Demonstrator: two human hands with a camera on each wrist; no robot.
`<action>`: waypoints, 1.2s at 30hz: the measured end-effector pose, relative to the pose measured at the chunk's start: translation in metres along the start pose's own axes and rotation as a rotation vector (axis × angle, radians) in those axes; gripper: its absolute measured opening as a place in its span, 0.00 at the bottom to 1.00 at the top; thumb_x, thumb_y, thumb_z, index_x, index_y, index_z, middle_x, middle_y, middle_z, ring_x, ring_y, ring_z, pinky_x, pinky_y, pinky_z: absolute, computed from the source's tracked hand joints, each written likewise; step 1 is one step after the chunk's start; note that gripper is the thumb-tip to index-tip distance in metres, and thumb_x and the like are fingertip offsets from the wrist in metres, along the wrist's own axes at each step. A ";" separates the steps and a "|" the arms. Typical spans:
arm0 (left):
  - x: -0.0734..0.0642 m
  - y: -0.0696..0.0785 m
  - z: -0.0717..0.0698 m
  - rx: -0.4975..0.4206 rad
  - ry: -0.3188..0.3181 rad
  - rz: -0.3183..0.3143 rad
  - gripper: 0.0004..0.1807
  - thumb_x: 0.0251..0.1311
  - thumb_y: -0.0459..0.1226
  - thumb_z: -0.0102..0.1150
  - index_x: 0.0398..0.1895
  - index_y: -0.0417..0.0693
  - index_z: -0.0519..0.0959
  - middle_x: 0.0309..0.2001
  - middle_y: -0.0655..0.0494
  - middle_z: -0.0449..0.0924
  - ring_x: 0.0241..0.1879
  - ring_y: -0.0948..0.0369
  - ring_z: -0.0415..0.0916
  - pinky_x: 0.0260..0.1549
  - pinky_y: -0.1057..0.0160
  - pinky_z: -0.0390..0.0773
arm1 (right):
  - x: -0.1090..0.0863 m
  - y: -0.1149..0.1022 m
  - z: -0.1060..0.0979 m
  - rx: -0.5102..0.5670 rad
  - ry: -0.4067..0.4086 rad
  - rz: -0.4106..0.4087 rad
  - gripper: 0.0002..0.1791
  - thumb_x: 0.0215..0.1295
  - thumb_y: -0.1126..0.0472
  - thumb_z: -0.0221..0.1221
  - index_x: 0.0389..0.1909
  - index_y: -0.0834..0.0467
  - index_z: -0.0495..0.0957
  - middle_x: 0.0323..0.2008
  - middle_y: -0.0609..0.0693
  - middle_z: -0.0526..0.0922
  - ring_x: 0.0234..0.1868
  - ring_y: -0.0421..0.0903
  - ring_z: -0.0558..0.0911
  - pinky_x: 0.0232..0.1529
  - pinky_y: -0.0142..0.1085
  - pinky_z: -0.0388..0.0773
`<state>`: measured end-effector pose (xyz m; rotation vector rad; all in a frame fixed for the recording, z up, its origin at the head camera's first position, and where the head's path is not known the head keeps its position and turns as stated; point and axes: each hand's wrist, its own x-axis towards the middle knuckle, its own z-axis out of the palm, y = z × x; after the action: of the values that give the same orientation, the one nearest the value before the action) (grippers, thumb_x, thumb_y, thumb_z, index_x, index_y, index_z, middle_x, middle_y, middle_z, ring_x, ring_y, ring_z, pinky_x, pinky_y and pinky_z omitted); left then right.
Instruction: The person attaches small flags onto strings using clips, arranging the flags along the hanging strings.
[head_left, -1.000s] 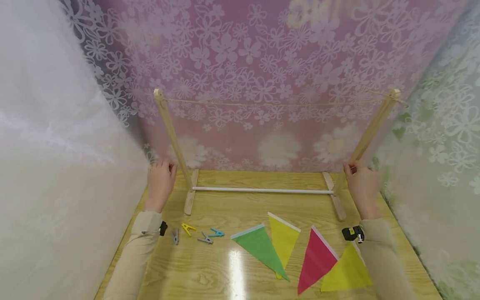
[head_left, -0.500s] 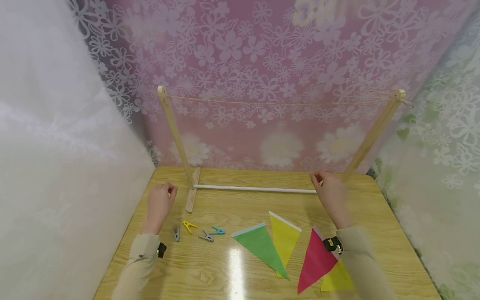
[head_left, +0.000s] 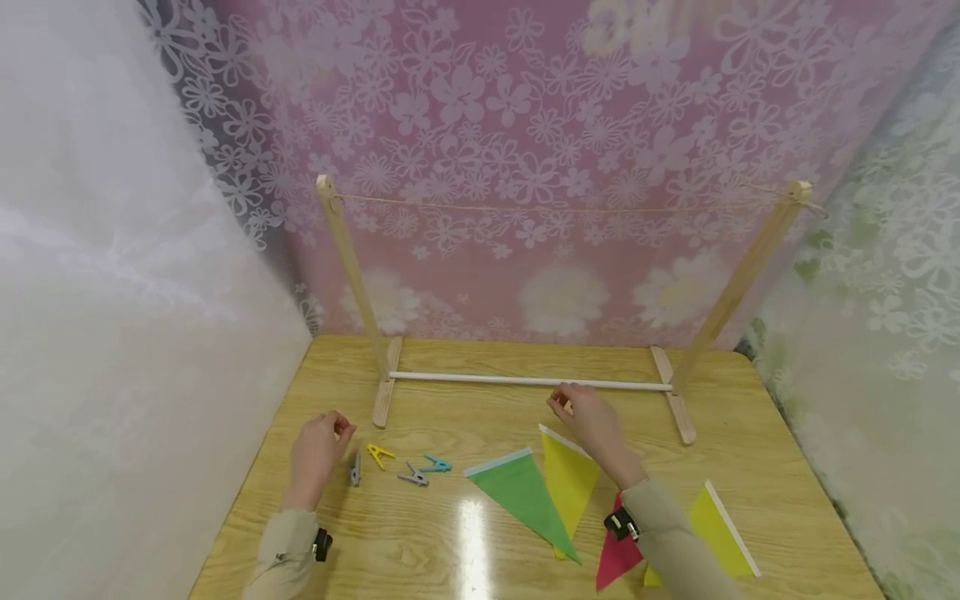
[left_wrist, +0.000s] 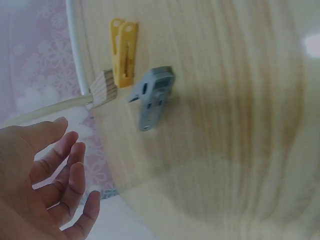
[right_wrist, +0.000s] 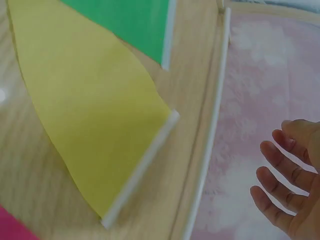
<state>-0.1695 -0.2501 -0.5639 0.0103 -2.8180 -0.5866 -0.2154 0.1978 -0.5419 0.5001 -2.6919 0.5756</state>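
Note:
My left hand (head_left: 315, 458) hovers with loosely bent fingers beside a grey clothespin (head_left: 356, 472). In the left wrist view, nothing lies between the thumb and fingers, and the grey clothespin is apart from them. A yellow clothespin (head_left: 379, 456), a blue one (head_left: 437, 464) and a second grey clothespin (head_left: 413, 476) lie to its right. Relaxed and holding nothing, my right hand (head_left: 592, 425) is over the table near the white-edged top of a yellow pennant (right_wrist: 95, 110). A green pennant (head_left: 525, 500) lies left of that; my right forearm partly covers a red pennant (head_left: 617, 554) and another yellow pennant (head_left: 720, 529).
Behind the hands stands a wooden frame with a left post (head_left: 351, 271), a right post (head_left: 738, 287) and a white bottom rod (head_left: 510, 380). A thin string (head_left: 525, 207) runs between the post tops. Flower-patterned sheets (head_left: 480, 125) enclose the wooden table (head_left: 420, 550).
My right hand has moved left and toward me, from beside the right post to above the yellow pennant. My left hand has come down closer to the clothespins.

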 end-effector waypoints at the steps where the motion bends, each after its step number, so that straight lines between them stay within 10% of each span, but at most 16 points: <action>1: -0.003 -0.001 0.002 0.002 -0.002 -0.011 0.10 0.64 0.38 0.69 0.32 0.38 0.82 0.28 0.48 0.82 0.25 0.53 0.78 0.22 0.55 0.79 | -0.002 -0.003 0.005 0.003 -0.013 -0.009 0.06 0.64 0.58 0.70 0.32 0.52 0.82 0.27 0.45 0.83 0.25 0.44 0.76 0.20 0.34 0.73; 9: -0.021 -0.005 0.010 0.048 -0.040 -0.074 0.22 0.59 0.46 0.73 0.33 0.33 0.78 0.25 0.43 0.76 0.20 0.52 0.72 0.18 0.55 0.75 | -0.017 -0.019 0.033 0.027 -0.177 -0.105 0.06 0.62 0.58 0.71 0.34 0.52 0.82 0.29 0.45 0.81 0.31 0.44 0.76 0.27 0.36 0.76; 18: -0.028 -0.004 0.012 0.011 -0.260 -0.219 0.27 0.62 0.51 0.69 0.36 0.33 0.74 0.24 0.45 0.74 0.19 0.55 0.71 0.16 0.58 0.73 | -0.022 -0.028 0.046 0.023 -0.311 -0.122 0.07 0.61 0.58 0.71 0.35 0.53 0.83 0.32 0.48 0.81 0.34 0.46 0.77 0.29 0.37 0.79; 36: -0.028 0.002 0.020 0.040 -0.226 -0.208 0.22 0.61 0.46 0.72 0.32 0.36 0.75 0.20 0.51 0.74 0.16 0.58 0.69 0.14 0.60 0.70 | -0.024 -0.030 0.064 -0.007 -0.391 -0.060 0.12 0.55 0.60 0.74 0.27 0.51 0.78 0.28 0.44 0.73 0.32 0.45 0.73 0.27 0.37 0.75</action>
<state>-0.1473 -0.2389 -0.5879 0.2630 -3.0714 -0.6110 -0.1985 0.1504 -0.5968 0.7577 -3.0292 0.4944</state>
